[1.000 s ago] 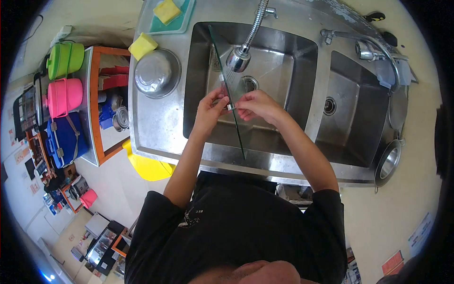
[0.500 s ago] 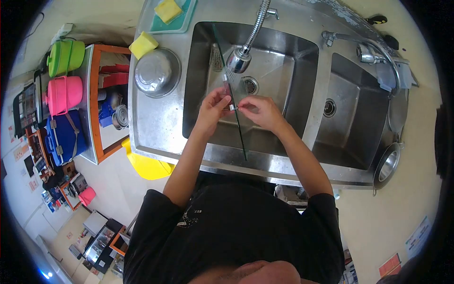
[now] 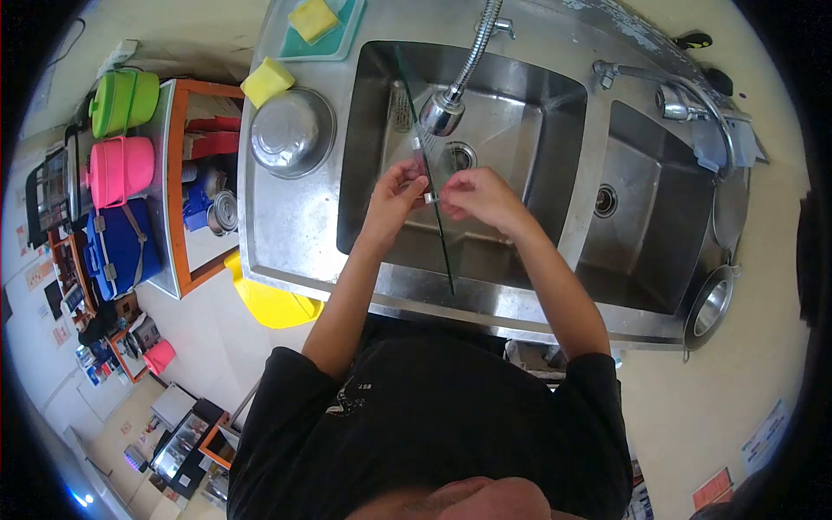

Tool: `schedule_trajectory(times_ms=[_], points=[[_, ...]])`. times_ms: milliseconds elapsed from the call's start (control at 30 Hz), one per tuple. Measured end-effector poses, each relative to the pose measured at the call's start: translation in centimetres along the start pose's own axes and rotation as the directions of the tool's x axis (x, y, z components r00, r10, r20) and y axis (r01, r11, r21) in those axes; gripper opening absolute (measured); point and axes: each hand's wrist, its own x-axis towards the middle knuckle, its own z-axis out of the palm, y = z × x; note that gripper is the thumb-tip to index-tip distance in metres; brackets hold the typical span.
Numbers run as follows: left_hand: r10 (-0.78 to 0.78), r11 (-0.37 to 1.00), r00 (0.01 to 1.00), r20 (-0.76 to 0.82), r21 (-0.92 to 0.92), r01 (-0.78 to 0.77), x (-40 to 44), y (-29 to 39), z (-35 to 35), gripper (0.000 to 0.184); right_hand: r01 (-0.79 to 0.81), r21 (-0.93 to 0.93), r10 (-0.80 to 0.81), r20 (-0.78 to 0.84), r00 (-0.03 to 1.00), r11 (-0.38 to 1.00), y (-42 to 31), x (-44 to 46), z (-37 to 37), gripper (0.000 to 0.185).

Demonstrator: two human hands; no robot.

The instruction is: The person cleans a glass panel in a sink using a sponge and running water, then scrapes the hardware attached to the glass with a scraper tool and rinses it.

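A thin sheet of clear glass (image 3: 444,238) is seen almost edge-on, standing tilted across the large sink basin. Partway along its edge sits a small silver metal fitting (image 3: 431,198). My left hand (image 3: 397,201) is closed at the glass from the left, thumb and fingers against the fitting. From the right, my right hand (image 3: 482,201) has its fingertips pinched together right beside the same fitting; whatever lies between them is too small to make out. Higher on the edge, a second silver piece (image 3: 417,144) shows near the faucet head.
A hose faucet (image 3: 444,113) hangs over the large steel basin (image 3: 555,130), close to the glass. The small basin (image 3: 646,217) lies to the right. An overturned metal bowl (image 3: 290,134), a yellow sponge (image 3: 268,82) and a teal tray (image 3: 334,43) are on the left counter.
The right hand's fingers have shifted and turned slightly at the fitting. Both hands stay at the same place on the glass, and the whole view has moved a little.
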Motion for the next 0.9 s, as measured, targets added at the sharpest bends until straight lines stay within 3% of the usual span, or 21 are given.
schedule_trajectory(times_ms=[67, 133, 433, 533, 633, 733, 833, 900], points=[[0.101, 0.994, 0.995, -0.024, -0.050, -0.102, -0.3, 0.3, 1.0, 0.040, 0.245, -0.202, -0.274, -0.130, 0.953, 0.948, 1.3, 2.6, -1.2, 0.019], [0.152, 0.985, 0.988, -0.034, -0.073, -0.154, -0.4, 0.2, 1.3, 0.044, 0.471, -0.310, -0.551, -0.266, 0.791, 0.826, 0.5, 3.9, -1.1, 0.023], [0.111, 0.986, 0.988, -0.107, -0.115, -0.123, 1.6, 0.2, 1.1, 0.029, 0.460, -0.592, -0.657, -0.164, 0.735, 0.662, -2.2, 5.8, -1.6, 0.022], [0.120, 0.984, 0.989, -0.085, -0.125, -0.130, 1.7, 0.3, 1.0, 0.028, 0.495, -0.522, -0.663, -0.199, 0.721, 0.695, -2.4, 5.5, -1.1, 0.023], [0.112, 0.986, 0.991, -0.079, -0.113, -0.120, 1.6, 0.6, 1.2, 0.029, 0.372, -0.483, -0.527, -0.238, 0.816, 0.793, -2.6, 5.4, -1.1, 0.021], [0.101, 0.992, 0.991, -0.084, -0.068, -0.107, 1.2, 0.3, 1.2, 0.030, 0.297, 0.069, -0.279, -0.191, 0.941, 0.953, -1.2, 6.7, -1.1, 0.020], [0.093, 0.996, 0.993, -0.073, 0.013, -0.093, 1.1, -0.1, 1.1, 0.028, 0.261, 0.404, -0.181, -0.225, 0.957, 0.877, 0.4, 6.1, -0.2, 0.022], [0.074, 0.997, 0.994, -0.082, 0.006, -0.074, 1.0, -0.3, 0.8, 0.025, 0.327, 0.323, -0.249, -0.260, 0.933, 0.888, 2.0, 4.8, 0.9, 0.018]])
